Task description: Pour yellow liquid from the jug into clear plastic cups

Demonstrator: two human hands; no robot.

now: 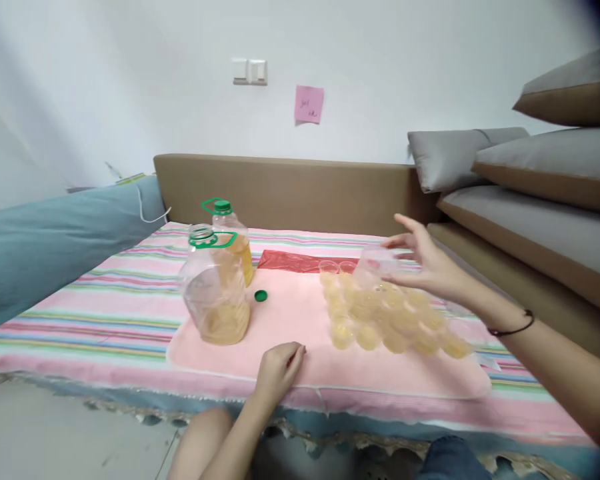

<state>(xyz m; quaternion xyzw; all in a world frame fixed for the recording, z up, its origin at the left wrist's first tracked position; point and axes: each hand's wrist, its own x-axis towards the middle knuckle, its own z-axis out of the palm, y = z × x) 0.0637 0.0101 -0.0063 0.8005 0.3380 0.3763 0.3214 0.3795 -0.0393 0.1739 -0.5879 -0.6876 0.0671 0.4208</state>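
Note:
My right hand grips a clear plastic cup between thumb and fingers, above the back of a block of cups; the cup is blurred. Below it, several clear cups of pale yellow liquid stand close together in rows. Two cups at the back left corner look empty. My left hand rests curled on the front of the pink mat, with nothing visible in it. To its left stands an uncapped plastic jug with a green handle and some yellow liquid at the bottom.
A second jug with a green cap stands behind the first. A loose green cap lies on the mat. Red plastic lies along the mat's back edge. Grey and brown cushions are stacked at the right, before a brown backrest.

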